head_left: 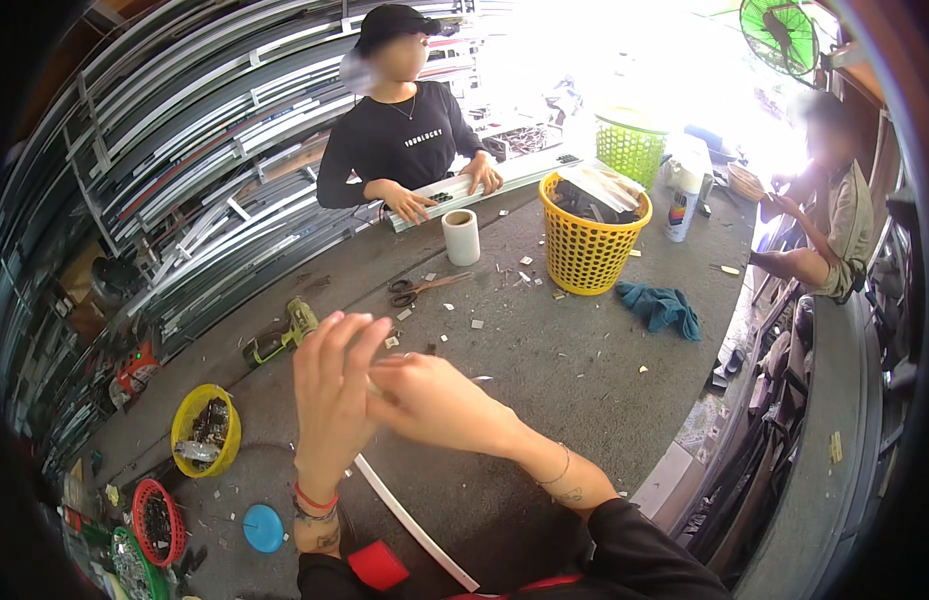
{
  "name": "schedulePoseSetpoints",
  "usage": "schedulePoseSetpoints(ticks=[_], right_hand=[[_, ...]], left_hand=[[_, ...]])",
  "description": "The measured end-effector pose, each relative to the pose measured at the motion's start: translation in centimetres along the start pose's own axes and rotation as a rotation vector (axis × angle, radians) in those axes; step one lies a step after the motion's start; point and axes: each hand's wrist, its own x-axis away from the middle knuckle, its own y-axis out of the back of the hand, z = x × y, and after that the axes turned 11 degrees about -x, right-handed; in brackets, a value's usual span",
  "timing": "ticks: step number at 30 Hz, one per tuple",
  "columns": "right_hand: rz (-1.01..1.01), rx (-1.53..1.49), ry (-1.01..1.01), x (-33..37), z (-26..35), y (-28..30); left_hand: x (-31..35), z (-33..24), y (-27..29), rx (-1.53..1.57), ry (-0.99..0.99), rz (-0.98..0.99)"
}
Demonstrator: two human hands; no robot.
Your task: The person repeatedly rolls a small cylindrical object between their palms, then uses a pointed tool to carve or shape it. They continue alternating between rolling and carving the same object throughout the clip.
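My two hands meet above the middle of the workbench (575,400). My left hand (335,390) is raised with its fingers stretched upward. Pressed against its palm side, my right hand (440,400) has its fingers curled; whatever they may hold is hidden. Below the hands a narrow white strip (415,525) runs down toward the lower edge. Its upper end passes out of sight behind my hands, so I cannot tell whether either hand grips it. A red roll (379,566) sits beside my left forearm.
A green drill (285,332), scissors (425,288), a white film roll (462,238), a blue cloth (660,310) and a yellow basket (590,240) lie around. Left are a yellow bowl (235,440), red basket (140,515) and blue disc (265,528). One person handles a profile (530,172); another sits right.
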Motion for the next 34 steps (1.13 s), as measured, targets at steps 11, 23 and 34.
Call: schedulePoseSetpoints(ticks=[11, 23, 34], right_hand=[[0.222, 0.079, -0.043, 1.3, 1.0, 0.6], [0.296, 0.198, -0.222, 2.3, 0.8, 1.1], [0.244, 0.267, -0.157, 2.7, 1.4, 1.2]], left_hand=[[0.0, 0.4, 1.4, 0.109, -0.09, 0.161], [0.5, 0.4, 0.0, 0.344, -0.12, 0.379], [1.1, 0.8, -0.4, 0.402, -0.167, 0.443]])
